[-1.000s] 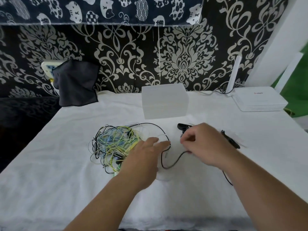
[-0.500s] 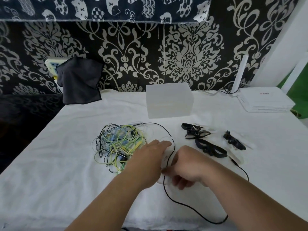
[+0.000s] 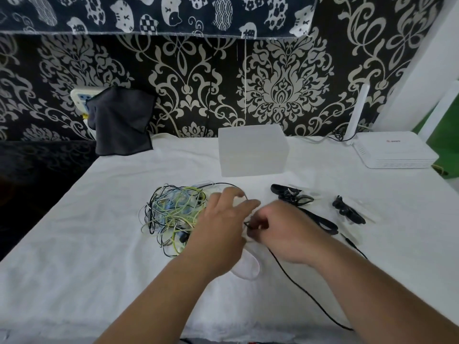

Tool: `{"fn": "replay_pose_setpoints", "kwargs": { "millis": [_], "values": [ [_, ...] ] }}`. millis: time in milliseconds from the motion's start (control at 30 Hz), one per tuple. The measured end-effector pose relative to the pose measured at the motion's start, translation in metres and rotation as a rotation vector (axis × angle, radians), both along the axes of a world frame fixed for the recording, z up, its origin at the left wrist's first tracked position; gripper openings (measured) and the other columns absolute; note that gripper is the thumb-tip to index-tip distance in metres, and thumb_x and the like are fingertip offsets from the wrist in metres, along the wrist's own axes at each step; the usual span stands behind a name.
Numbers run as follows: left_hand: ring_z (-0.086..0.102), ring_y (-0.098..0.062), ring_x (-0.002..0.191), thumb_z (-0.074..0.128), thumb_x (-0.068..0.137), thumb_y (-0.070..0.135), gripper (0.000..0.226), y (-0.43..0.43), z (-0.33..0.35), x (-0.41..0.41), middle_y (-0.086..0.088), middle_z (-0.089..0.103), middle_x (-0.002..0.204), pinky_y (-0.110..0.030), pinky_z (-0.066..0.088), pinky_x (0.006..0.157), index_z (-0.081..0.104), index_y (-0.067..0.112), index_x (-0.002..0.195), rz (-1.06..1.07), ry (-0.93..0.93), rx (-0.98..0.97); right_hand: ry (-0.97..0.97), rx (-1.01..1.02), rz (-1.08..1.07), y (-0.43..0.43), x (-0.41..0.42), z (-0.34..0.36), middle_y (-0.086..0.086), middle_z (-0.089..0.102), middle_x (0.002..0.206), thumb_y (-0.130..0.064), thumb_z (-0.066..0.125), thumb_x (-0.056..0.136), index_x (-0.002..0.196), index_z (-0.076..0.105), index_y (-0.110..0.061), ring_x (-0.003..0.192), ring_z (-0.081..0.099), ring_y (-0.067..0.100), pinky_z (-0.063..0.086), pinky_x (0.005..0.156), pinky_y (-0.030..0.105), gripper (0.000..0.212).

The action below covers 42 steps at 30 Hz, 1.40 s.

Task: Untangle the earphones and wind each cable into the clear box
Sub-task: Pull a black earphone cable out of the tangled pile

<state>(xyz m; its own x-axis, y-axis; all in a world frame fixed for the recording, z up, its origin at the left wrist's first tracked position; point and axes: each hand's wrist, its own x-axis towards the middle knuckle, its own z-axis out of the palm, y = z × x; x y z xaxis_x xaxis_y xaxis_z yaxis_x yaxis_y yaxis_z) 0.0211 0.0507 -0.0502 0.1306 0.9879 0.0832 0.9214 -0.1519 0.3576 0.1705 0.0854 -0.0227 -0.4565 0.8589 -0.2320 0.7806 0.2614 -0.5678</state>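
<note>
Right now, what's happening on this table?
A person is working through a tangle of earphone cables. Their right hand pinches a black cable that trails toward the near edge of the white table; the left hand lies open beside the tangle. Wound black bundles lie to the right, a frosted box behind.

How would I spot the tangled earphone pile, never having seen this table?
Start at the white-covered table. In front and left of the frosted box, just left of the left hand, lies the tangle. Unlike the tidy black bundles to its right, it is a loose nest of yellow-green, blue and black wires.
</note>
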Motion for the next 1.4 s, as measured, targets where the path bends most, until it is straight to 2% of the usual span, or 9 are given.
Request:
{"fn": "replay_pose_setpoints", "kwargs": {
  "millis": [167,400,600,700,800,967,1200,1300,1400],
  "values": [
    [0.055,-0.017,0.102,0.053,0.084,0.046,0.021,0.009,0.017,-0.001,0.013,0.062,0.105,-0.044,0.044,0.092,0.063,0.028,0.083,0.098,-0.284,0.136,0.739,-0.099,-0.125,0.004,0.023,0.058,-0.003,0.074,0.081,-0.008,0.058,0.094,0.083,0.074,-0.015,0.078,0.066,0.009,0.051,0.08,0.035,0.021],
    [0.052,-0.019,0.108,0.058,0.093,0.035,0.014,0.009,0.024,-0.04,0.011,0.06,0.111,-0.041,0.032,0.099,0.071,0.032,0.095,0.421,-0.026,0.181,1.978,-0.72,0.014,0.037,0.093,0.095,0.012,0.07,0.08,-0.011,0.038,0.089,0.072,0.056,-0.009,0.071,0.065,0.027,0.054,0.071,0.036,0.024],
    [0.049,-0.023,0.113,0.056,0.096,0.037,0.019,0.005,0.028,-0.059,0.007,0.06,0.118,-0.042,0.028,0.102,0.075,0.033,0.095,0.515,-0.058,0.189,1.459,-0.288,-0.408,0.046,0.133,0.088,-0.011,0.035,0.047,-0.022,0.054,0.079,0.058,0.034,-0.021,0.044,0.033,0.009,0.032,0.046,0.019,0.029],
    [0.049,-0.023,0.116,0.055,0.097,0.038,0.023,0.008,0.033,-0.053,0.006,0.059,0.123,-0.041,0.033,0.099,0.077,0.029,0.097,0.394,-0.117,0.229,0.638,0.01,-0.713,0.039,0.108,0.073,0.01,0.057,0.046,-0.005,0.057,0.076,0.061,0.056,-0.002,0.044,0.053,0.024,0.046,0.045,0.024,0.015],
    [0.055,-0.02,0.105,0.06,0.096,0.031,0.021,0.007,0.04,-0.043,0.005,0.063,0.112,-0.032,0.04,0.087,0.078,0.023,0.089,0.272,-0.186,0.322,-0.177,0.209,-0.505,0.024,0.074,0.063,0.019,0.07,0.096,-0.013,0.064,0.08,0.103,0.07,0.001,0.087,0.067,0.035,0.055,0.083,0.039,0.028],
    [0.06,-0.014,0.08,0.059,0.095,0.036,0.026,0.002,0.045,-0.025,0.01,0.063,0.088,-0.028,0.044,0.07,0.075,0.021,0.081,0.11,-0.244,0.338,0.357,0.047,-0.136,-0.007,0.012,0.066,-0.019,0.058,0.133,-0.033,0.068,0.084,0.14,0.053,-0.032,0.123,0.052,0.0,0.037,0.098,0.021,0.057],
    [0.056,-0.014,0.072,0.06,0.092,0.036,0.025,0.001,0.038,-0.03,0.005,0.057,0.081,-0.037,0.047,0.067,0.07,0.018,0.078,0.088,-0.193,0.275,0.374,0.297,-0.126,0.001,-0.005,0.051,-0.015,0.054,0.047,-0.023,0.065,0.093,0.072,0.07,-0.016,0.044,0.044,0.004,0.038,0.049,0.014,0.023],
    [0.057,-0.014,0.087,0.068,0.088,0.024,0.006,0.0,0.031,-0.039,0.007,0.057,0.097,-0.036,0.049,0.077,0.072,0.024,0.093,0.157,-0.177,0.188,0.917,-0.056,-0.203,-0.006,-0.009,0.072,-0.003,0.066,0.065,-0.012,0.056,0.097,0.071,0.069,-0.016,0.056,0.053,0.009,0.061,0.081,0.038,0.03],
    [0.058,-0.016,0.097,0.07,0.086,0.024,0.018,0.0,0.026,-0.049,0.006,0.057,0.105,-0.038,0.049,0.086,0.07,0.027,0.105,0.245,-0.17,0.133,1.372,-0.386,-0.187,-0.003,0.003,0.092,0.012,0.074,0.094,-0.025,0.042,0.101,0.065,0.048,-0.012,0.075,0.07,0.028,0.061,0.076,0.046,0.039]
  ]
}}
